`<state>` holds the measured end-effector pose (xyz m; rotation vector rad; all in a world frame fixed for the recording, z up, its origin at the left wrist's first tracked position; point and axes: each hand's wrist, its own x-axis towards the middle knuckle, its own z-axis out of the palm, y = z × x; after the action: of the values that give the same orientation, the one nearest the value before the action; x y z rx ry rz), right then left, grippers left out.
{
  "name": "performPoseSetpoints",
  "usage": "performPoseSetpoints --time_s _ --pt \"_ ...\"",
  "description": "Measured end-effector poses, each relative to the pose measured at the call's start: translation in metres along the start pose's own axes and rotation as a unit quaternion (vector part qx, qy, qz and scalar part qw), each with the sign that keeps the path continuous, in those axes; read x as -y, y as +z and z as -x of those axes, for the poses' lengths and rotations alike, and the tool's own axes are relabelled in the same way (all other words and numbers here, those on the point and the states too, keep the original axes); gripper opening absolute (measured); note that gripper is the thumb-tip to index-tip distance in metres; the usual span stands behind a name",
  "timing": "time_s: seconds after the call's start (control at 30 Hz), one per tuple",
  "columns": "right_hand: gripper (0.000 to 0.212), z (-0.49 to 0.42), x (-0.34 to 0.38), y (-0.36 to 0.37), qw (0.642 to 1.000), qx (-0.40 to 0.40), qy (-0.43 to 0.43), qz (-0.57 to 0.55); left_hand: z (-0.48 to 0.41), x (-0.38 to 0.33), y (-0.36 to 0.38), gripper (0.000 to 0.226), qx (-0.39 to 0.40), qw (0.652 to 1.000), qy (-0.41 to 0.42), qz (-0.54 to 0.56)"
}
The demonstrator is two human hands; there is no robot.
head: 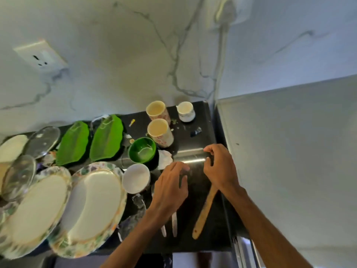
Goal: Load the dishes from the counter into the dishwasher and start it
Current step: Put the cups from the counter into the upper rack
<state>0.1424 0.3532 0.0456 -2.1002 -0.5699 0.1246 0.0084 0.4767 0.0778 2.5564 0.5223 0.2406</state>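
Dirty dishes crowd a black counter (201, 229). Two floral plates (92, 206) lie at the front left, two green leaf-shaped plates (107, 141) behind them. A green bowl (142, 150) and a white bowl (136, 178) sit mid-counter, with two tall floral cups (160, 132) and a small white cup (185, 111) at the back. My left hand (170, 187) hovers with fingers spread over metal cutlery (174, 223). My right hand (219, 165) is loosely curled above the head of a wooden spatula (204, 211). Neither hand holds anything.
Round metal lids (43, 142) and more plates stack at the far left. A crumpled white napkin (165, 159) lies by the green bowl. A tall grey appliance side (289, 151) walls the counter's right edge. A marble backsplash with an outlet (41, 55) stands behind.
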Motion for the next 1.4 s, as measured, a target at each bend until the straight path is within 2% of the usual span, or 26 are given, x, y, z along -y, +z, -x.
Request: performPoseSetpoints --time_s 0.2,0.3,0.4,0.47,0.6,0.83,1.0,1.13,1.2,1.3,1.4 --pt "0.047 -0.064 0.012 0.053 0.997 0.059 -0.023 0.055 -0.033 0.036 -0.015 0.028 -0.050 0.998 -0.028 -0.022" --pt "0.062 -0.100 0.018 0.070 0.996 0.043 -0.053 0.058 -0.047 0.041 -0.016 0.030 -0.071 0.997 -0.021 -0.015" --pt "0.075 -0.141 0.021 0.083 0.990 0.007 -0.079 0.118 -0.058 0.043 -0.018 0.034 -0.097 0.995 -0.021 -0.001" --pt "0.073 -0.164 0.020 0.089 0.985 0.016 -0.064 0.162 -0.064 0.044 -0.019 0.035 -0.113 0.993 -0.020 0.011" --pt "0.052 -0.182 0.010 0.096 0.975 0.034 -0.047 0.213 -0.070 0.046 -0.021 0.036 -0.132 0.991 -0.022 0.007" --pt "0.054 -0.152 0.001 0.091 0.997 -0.018 -0.009 0.075 -0.086 0.056 -0.017 0.054 -0.147 0.987 -0.053 -0.023" --pt "0.050 -0.115 -0.002 0.083 0.997 -0.067 0.044 -0.025 -0.113 0.062 -0.017 0.071 -0.164 0.982 -0.067 -0.068" --pt "0.048 -0.096 0.005 0.073 0.992 -0.081 0.028 -0.093 -0.129 0.071 -0.017 0.081 -0.158 0.981 -0.067 -0.093" --pt "0.055 -0.092 0.010 0.069 0.990 -0.091 0.009 -0.111 -0.136 0.075 -0.017 0.089 -0.139 0.981 -0.080 -0.108" --pt "0.067 -0.090 0.015 0.065 0.986 -0.106 -0.009 -0.126 -0.148 0.083 -0.017 0.105 -0.060 0.980 -0.154 -0.109" --pt "0.075 -0.087 0.017 0.064 0.987 -0.104 -0.018 -0.124 -0.153 0.087 -0.020 0.097 -0.040 0.982 -0.178 -0.043"
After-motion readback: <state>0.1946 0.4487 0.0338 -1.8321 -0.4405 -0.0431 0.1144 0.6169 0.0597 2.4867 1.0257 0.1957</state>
